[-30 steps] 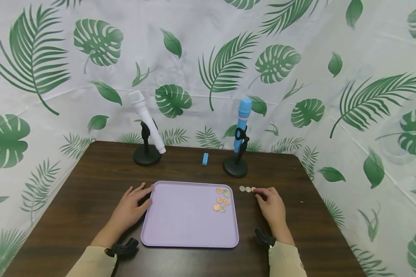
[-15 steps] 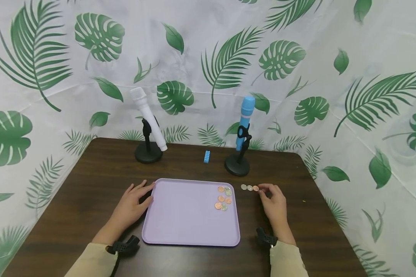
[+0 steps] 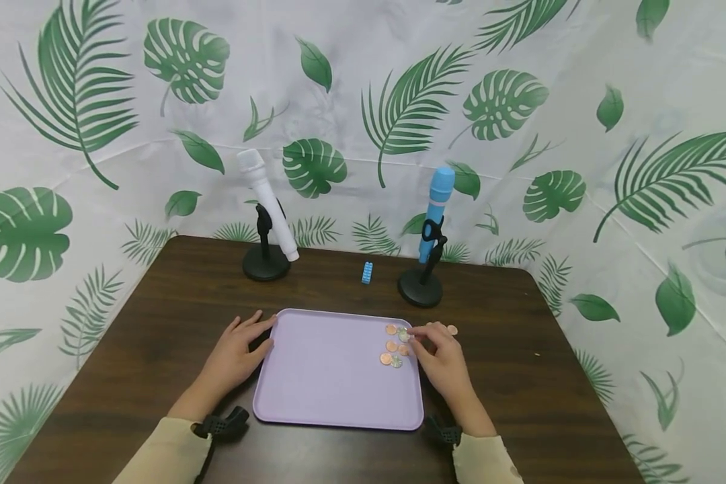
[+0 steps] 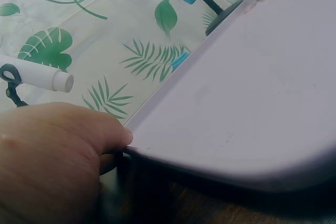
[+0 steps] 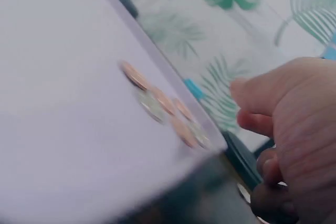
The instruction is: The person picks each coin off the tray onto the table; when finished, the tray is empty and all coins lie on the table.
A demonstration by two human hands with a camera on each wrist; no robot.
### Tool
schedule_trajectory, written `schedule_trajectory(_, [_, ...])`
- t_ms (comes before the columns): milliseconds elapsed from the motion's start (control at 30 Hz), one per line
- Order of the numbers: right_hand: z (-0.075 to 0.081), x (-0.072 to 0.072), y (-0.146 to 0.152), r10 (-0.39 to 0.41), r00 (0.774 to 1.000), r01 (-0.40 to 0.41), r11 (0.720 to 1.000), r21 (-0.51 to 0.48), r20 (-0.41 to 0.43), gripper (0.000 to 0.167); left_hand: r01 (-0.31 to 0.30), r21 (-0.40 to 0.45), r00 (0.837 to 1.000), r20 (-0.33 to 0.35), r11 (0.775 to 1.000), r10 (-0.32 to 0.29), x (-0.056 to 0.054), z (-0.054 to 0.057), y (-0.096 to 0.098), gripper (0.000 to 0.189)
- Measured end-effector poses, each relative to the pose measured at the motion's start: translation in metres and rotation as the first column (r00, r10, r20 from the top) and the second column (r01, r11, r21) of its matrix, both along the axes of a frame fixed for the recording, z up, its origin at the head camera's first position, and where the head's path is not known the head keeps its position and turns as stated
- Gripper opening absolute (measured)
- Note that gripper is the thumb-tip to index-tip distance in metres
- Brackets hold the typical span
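My left hand (image 3: 234,359) rests at the left side of the lilac tray (image 3: 327,422), fingers spread, with fingertips at the rim. In the left wrist view a fingertip touches the tray's corner. Over the tray's right edge, my right hand (image 3: 444,363) reaches in, its fingertips right by a silver coin (image 3: 403,337). Thumb and forefinger are bent, and no coin shows between them. Several copper and silver coins, such as a copper coin (image 3: 386,359), lie at the tray's right side. Right of the tray, a copper coin (image 3: 452,330) shows past the hand, which hides others.
A white microphone (image 3: 269,205) leans in a black stand at the back left. Another stand holds a blue microphone (image 3: 437,212) at the back right. Between them lies a small blue block (image 3: 367,272). A leaf-print cloth (image 3: 351,101) hangs behind the dark wooden table (image 3: 333,457).
My right hand has left the row of coins on the table and moved left over the tray's edge. My left hand stays at the rim. The head view has shifted slightly.
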State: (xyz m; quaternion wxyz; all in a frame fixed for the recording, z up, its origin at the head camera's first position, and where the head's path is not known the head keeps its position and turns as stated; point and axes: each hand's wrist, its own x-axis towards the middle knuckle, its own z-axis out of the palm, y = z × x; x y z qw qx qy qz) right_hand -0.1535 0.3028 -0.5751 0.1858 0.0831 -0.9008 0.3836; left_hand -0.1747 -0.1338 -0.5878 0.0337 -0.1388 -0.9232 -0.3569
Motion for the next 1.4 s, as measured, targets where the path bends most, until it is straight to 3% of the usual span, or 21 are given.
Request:
schedule_trajectory(133, [0.000, 0.002, -0.012, 0.085, 0.995, -0.088, 0.995, 0.055, 0.055, 0.016, -0.003, 0.010, 1.000, 0.005, 1.000, 0.003, -0.001, 0.001, 0.000, 0.055])
schedule_trajectory(400, [-0.003, 0.005, -0.018, 0.173, 0.977, -0.190, 0.971, 0.144, 0.122, 0.021, 0.000, 0.017, 1.000, 0.003, 1.000, 0.000, 0.000, 0.000, -0.001, 0.054])
schedule_trajectory(600, [-0.001, 0.009, -0.019, 0.152, 0.978, -0.181, 0.958, 0.222, 0.141, 0.024, 0.010, 0.016, 1.000, 0.002, 1.000, -0.010, -0.002, -0.004, 0.003, 0.054])
schedule_trajectory(800, [0.000, 0.011, -0.021, 0.129, 0.971, -0.177, 0.953, 0.247, 0.201, 0.026, 0.003, 0.019, 1.000, 0.005, 1.000, -0.003, -0.001, -0.002, 0.003, 0.054])
schedule_trajectory(967, [-0.003, 0.011, -0.022, 0.132, 0.971, -0.183, 0.946, 0.268, 0.198, 0.025, 0.008, 0.013, 1.000, 0.006, 1.000, -0.008, -0.001, -0.002, 0.002, 0.054])
schedule_trajectory(1067, [-0.007, 0.008, -0.020, 0.172, 0.969, -0.205, 0.961, 0.185, 0.177, 0.027, 0.011, 0.012, 1.000, 0.002, 1.000, -0.011, -0.002, -0.002, 0.000, 0.054])
schedule_trajectory(1233, [-0.009, 0.002, -0.014, 0.252, 0.955, -0.242, 0.967, -0.081, 0.155, 0.025, 0.010, 0.017, 1.000, -0.013, 1.000, -0.010, -0.004, 0.002, -0.003, 0.053])
schedule_trajectory(1400, [-0.009, -0.001, -0.001, 0.215, 0.970, -0.183, 0.954, -0.239, 0.113, 0.017, 0.017, 0.014, 1.000, -0.018, 1.000, -0.016, -0.006, 0.002, -0.003, 0.053])
